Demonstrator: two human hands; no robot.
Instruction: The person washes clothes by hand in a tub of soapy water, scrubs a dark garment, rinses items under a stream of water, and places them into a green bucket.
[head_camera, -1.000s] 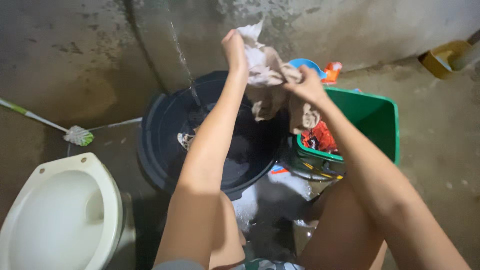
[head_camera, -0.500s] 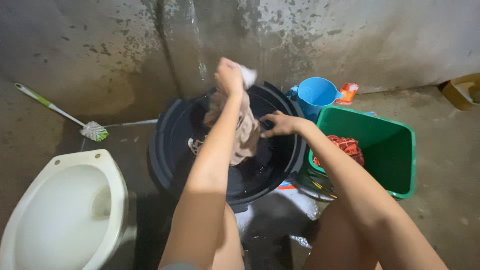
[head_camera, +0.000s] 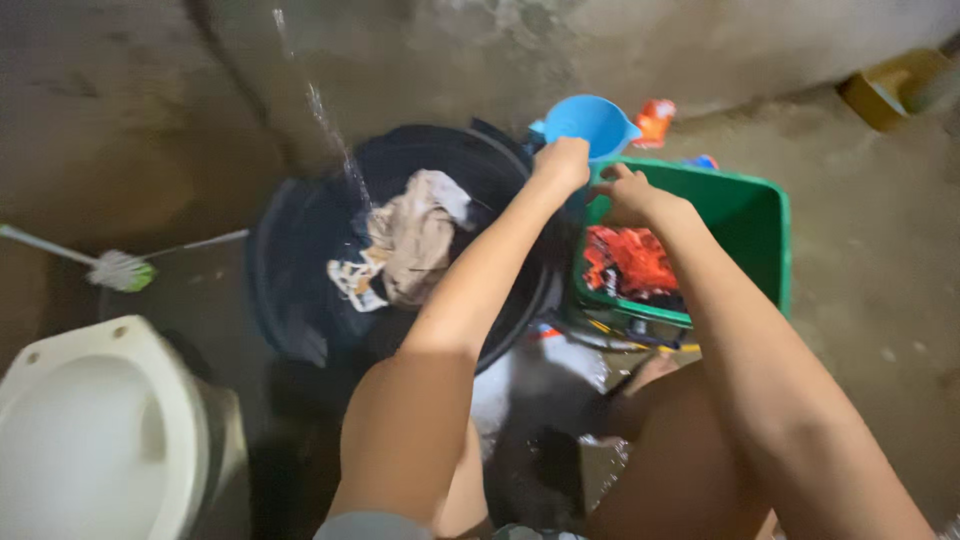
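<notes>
The left hand (head_camera: 562, 163) is at the near wall of the blue scoop (head_camera: 590, 122), fingers curled over; whether they actually clamp the scoop cannot be told, since the hand covers the contact. The scoop's handle is hidden, so its long axis cannot be read; its round mouth opens up and toward the camera. It is smooth plastic and stands on the floor (head_camera: 860, 260) at the far corner of the green tub (head_camera: 770, 235), between that and the black basin (head_camera: 300, 250).

The right hand (head_camera: 630, 195) rests on the tub's far-left rim, fingers bent over the edge and clamped lightly on it. Inside the square tub, against its left wall, lies a crumpled red cloth (head_camera: 630, 262).

A wet beige cloth (head_camera: 415, 245) lies bunched in the round basin, one end draped toward its far rim. A thin stream of water (head_camera: 330, 130) falls into the basin.

At the left edge, a brush (head_camera: 120, 270) with a white head lies on the floor, its handle cut off. The white toilet (head_camera: 90, 440) is cut off at the lower left corner. Everything is blurred.
</notes>
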